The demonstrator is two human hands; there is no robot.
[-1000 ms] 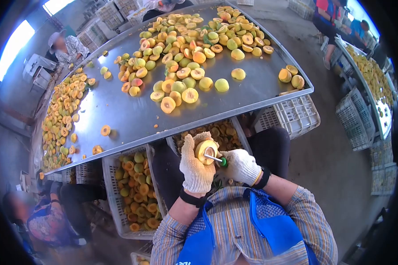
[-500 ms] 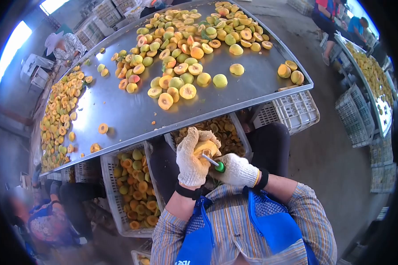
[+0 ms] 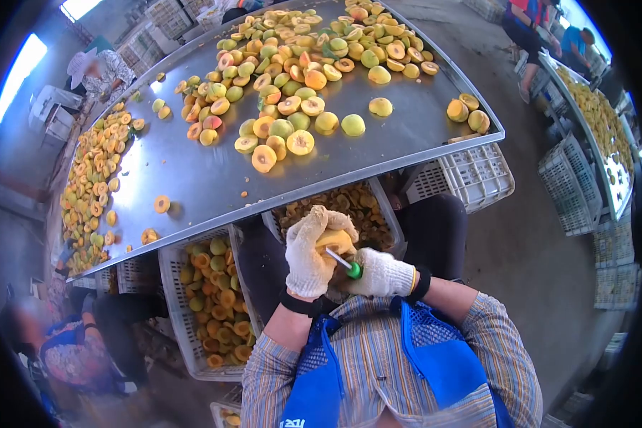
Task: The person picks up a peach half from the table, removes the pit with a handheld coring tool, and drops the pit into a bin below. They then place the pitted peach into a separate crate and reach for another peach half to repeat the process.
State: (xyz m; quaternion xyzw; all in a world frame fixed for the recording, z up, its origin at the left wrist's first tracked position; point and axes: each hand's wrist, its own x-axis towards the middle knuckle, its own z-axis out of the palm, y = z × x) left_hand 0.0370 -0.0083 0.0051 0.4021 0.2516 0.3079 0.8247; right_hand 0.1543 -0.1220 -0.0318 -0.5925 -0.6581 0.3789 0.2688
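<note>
Left hand (image 3: 309,258): gloved, curled around my yellow fruit (image 3: 338,241).
Right hand (image 3: 383,274): I grip a green-handled tool (image 3: 354,270), its shaft at the fruit.
Crate (image 3: 174,303): beside my leg (image 3: 261,265).

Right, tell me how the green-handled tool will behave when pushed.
The green-handled tool is likely stiff, since its slim metal shaft looks straight. It is probably light, being small enough to sit in the right hand. The knitted glove should limit slipping.

Main fruit pile (image 3: 303,75): on the tabletop (image 3: 214,178), mostly its far half.
Second fruit pile (image 3: 93,178): along the tabletop's left end.
Fruit crate (image 3: 177,314): below the tabletop's near edge.
Other tabletop (image 3: 617,171): right of the tabletop.
</note>
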